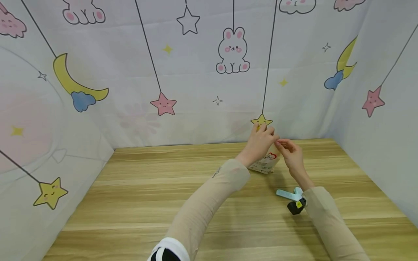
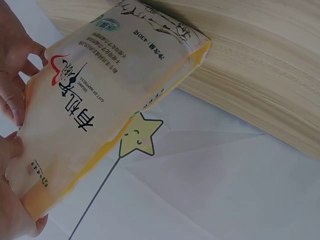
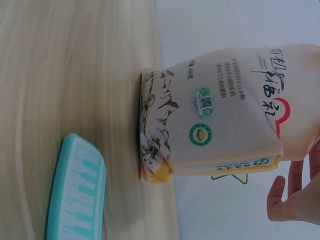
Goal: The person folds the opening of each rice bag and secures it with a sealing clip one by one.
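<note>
A cream-coloured food bag (image 2: pixel 100 85) with dark lettering, a red heart outline and yellow side edges stands upright on the wooden table, near its back edge. My left hand (image 1: pixel 259 143) grips the top of the bag at its left corner, thumb in front, as the left wrist view shows. At the top right edge, my right hand (image 1: pixel 292 157) pinches the bag between thumb and fingertip; its other fingers stay curled beside the bag. In the head view the left hand covers much of the bag (image 1: pixel 266 165).
A turquoise bar-shaped piece (image 3: pixel 77 190) with a pale patterned face lies on the table (image 1: pixel 183 195) in front of the bag, below my right wrist. A black wrist camera (image 1: pixel 296 207) overlaps its end. A printed white cloth (image 1: pixel 202 123) hangs close behind the table.
</note>
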Demonstrator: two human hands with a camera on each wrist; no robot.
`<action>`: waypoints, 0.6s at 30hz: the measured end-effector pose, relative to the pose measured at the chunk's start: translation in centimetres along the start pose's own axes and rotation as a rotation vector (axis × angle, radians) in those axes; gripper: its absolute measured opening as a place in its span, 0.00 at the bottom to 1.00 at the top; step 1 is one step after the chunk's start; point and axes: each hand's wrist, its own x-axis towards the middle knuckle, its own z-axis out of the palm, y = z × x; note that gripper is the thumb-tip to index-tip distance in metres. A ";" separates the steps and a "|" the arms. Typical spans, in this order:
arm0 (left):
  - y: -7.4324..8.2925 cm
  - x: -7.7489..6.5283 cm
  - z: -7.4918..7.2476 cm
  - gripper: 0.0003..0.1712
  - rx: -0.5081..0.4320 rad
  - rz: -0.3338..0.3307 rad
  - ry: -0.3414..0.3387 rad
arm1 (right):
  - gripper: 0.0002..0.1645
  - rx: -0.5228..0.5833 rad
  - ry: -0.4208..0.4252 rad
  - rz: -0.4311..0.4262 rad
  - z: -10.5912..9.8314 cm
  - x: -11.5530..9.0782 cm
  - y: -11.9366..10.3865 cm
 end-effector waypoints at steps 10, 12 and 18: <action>-0.1 0.2 0.0 0.19 -0.017 -0.024 -0.045 | 0.16 -0.174 -0.003 -0.081 -0.3 0.4 0.8; -0.1 0.1 0.1 0.20 -0.013 -0.020 -0.036 | 0.15 -0.191 -0.009 -0.089 -0.4 0.3 0.8; 0.0 0.1 0.4 0.20 -0.006 -0.008 -0.016 | 0.16 -0.289 -0.016 -0.100 -0.8 0.1 0.9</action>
